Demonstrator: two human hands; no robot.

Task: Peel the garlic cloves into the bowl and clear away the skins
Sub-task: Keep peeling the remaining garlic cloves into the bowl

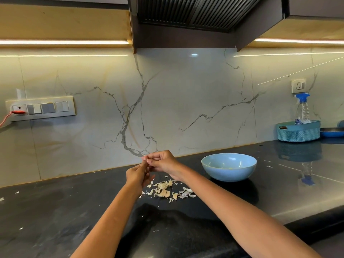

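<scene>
A black worktop (55, 211) runs along a marble-patterned wall (186, 99), with a dark hood (195, 19) hanging above. Toward the right back corner of the worktop stands a blue basket (298, 132) holding a spray bottle (303, 108); a blue pan (333, 132) sits just beside the basket at the right edge. On the wall at the left is a switch panel (42, 108) with a red plug (18, 112).

A blue bowl (229, 166) rests near the back edge of the worktop, right of the middle; something pale lies in it, too small to tell. Left of the bowl, toward the middle, lies a heap of garlic skins (167, 190), with stray flakes scattered across the worktop.

Both hands are raised above the heap, touching at the fingertips. The right hand (162, 162) has its fingers curled, pinching something small against the left hand (137, 176), whose fingers also close on it. A garlic clove (146, 161) seems to sit between them, mostly hidden.
</scene>
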